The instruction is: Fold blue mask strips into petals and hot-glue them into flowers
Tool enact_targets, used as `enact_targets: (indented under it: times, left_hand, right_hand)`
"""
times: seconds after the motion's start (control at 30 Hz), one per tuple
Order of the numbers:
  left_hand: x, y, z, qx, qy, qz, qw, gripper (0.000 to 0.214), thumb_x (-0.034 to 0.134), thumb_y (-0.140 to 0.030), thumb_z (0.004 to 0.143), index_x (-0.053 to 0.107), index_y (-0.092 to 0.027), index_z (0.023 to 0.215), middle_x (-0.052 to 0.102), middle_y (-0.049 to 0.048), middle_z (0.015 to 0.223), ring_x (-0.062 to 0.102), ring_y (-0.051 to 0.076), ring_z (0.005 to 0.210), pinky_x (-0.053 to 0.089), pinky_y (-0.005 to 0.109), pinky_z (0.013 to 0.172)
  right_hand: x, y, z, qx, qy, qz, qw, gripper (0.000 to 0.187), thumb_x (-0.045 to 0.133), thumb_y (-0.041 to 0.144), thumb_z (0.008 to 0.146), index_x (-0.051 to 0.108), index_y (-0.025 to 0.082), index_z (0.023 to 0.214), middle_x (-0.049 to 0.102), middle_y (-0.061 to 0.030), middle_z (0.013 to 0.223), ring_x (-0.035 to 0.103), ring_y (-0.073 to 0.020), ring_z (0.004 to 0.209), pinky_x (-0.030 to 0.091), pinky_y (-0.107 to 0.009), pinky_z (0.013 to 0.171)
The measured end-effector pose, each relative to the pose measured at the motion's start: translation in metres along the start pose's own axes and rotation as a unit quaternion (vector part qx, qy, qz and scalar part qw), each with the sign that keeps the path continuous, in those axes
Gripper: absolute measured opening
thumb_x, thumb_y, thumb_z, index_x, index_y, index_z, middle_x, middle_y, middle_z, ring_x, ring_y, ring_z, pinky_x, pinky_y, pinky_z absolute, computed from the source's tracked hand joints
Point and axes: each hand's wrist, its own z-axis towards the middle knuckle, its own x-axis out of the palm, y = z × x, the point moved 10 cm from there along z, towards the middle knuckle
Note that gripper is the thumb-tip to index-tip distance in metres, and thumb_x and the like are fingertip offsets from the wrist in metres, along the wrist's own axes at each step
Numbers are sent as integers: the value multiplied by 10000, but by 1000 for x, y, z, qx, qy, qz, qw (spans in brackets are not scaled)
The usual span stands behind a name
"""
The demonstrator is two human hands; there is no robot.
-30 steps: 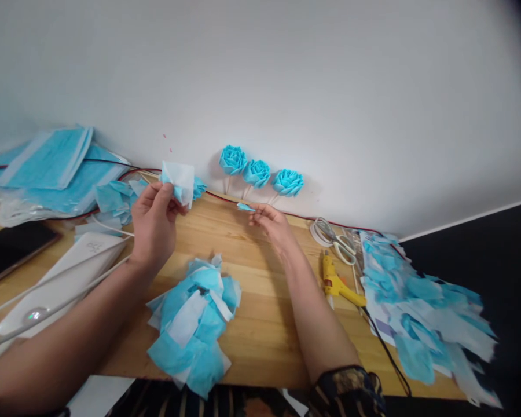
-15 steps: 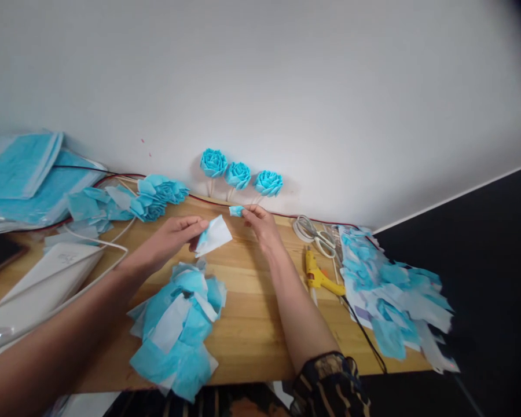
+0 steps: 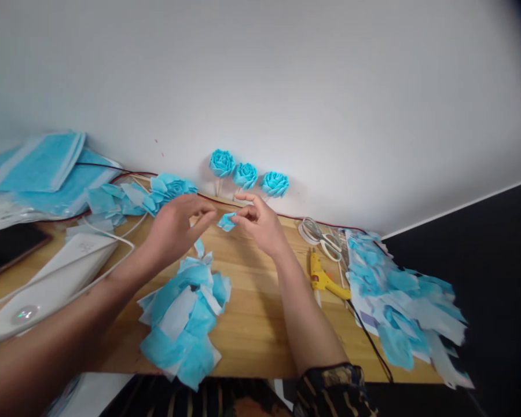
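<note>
Small blue piece (image 3: 226, 222) — pinched in the fingertips of the right hand (image 3: 263, 227), above the tabletop (image 3: 252, 330), in front of three blue flowers (image 3: 245, 175) at the wall (image 3: 312, 92). Left hand (image 3: 176, 225) — fingers curled, near the piece; cannot tell whether it grips the pale scrap (image 3: 199, 248) beneath it. Blue-and-white pile (image 3: 180, 321): nearer the tabletop's front edge. Yellow glue gun (image 3: 323, 279), scissors (image 3: 331, 248): to the right.

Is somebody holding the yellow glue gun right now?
No, the yellow glue gun lies on the wooden table, and the right hand pinches a small blue piece.
</note>
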Motion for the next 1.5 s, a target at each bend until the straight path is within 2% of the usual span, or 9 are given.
enact_targets:
  times: [0.23,0.43,0.57,0.77,0.87,1.0,1.17,1.33,1.5]
  left_hand:
    - [22,24,0,-114,76,-171,976,111,701,-306,742,759,-237,678,746,20,714,651,207,701,455,277,649]
    - [6,54,-11,-223,-36,-248,942,185,705,-318,749,698,-205,603,658,2,624,561,154,607,407,248,581]
    - [-4,60,-14,-230,-93,-276,929,226,717,-329,755,667,-209,571,636,1,625,555,159,623,410,246,563]
    - [-12,67,-18,-222,-143,-307,914,142,741,-296,722,707,-208,615,655,0,645,574,164,668,462,266,689]
    - [-16,80,-25,-240,-169,-320,901,142,738,-307,737,711,-199,649,661,-1,662,577,158,683,467,268,728]
    - [-10,95,-33,-261,-192,-413,851,169,743,-342,747,692,-188,699,644,-4,693,582,145,705,480,263,758]
    - [-14,97,-33,-245,-219,-457,827,179,760,-333,750,655,-200,690,600,-15,686,565,131,683,481,246,711]
    - [-25,96,-32,-236,-239,-458,823,152,734,-283,772,654,-188,685,592,-16,680,548,115,659,464,233,685]
    - [-35,98,-33,-207,-257,-432,840,163,711,-290,804,655,-179,698,574,-18,664,525,115,632,457,248,679]
  right_hand:
    - [19,18,2,-28,33,-7,999,455,737,299,776,574,258,1199,667,53,763,581,-123,666,453,-274,687]
    - [22,1,8,-3,65,152,986,442,566,519,907,558,260,1265,716,-58,1072,656,-188,994,513,-314,794]
    - [60,-11,5,1,131,163,978,634,773,486,743,563,285,1307,623,-64,1349,573,-235,1245,516,-337,914]
    - [104,-24,0,72,186,211,957,401,686,574,788,693,210,956,679,-11,751,644,-159,712,512,-260,613]
    - [69,-39,3,89,111,177,974,380,673,575,797,663,196,767,533,43,573,537,-110,543,501,-260,602]
    - [-21,-58,2,52,-71,-46,995,429,482,583,898,656,203,801,582,-15,614,578,-169,559,518,-335,582]
    - [-68,-52,-12,-4,-157,-199,967,283,580,316,852,680,184,1082,665,-164,1159,562,-320,1162,387,-539,1069]
    - [-23,-25,-4,-74,-91,-265,957,382,509,203,888,650,173,1242,635,-147,1294,526,-295,1236,344,-491,1130]
    - [73,-14,9,-176,106,-336,919,468,458,85,906,616,210,1328,647,-110,1306,546,-261,1198,406,-435,1037]
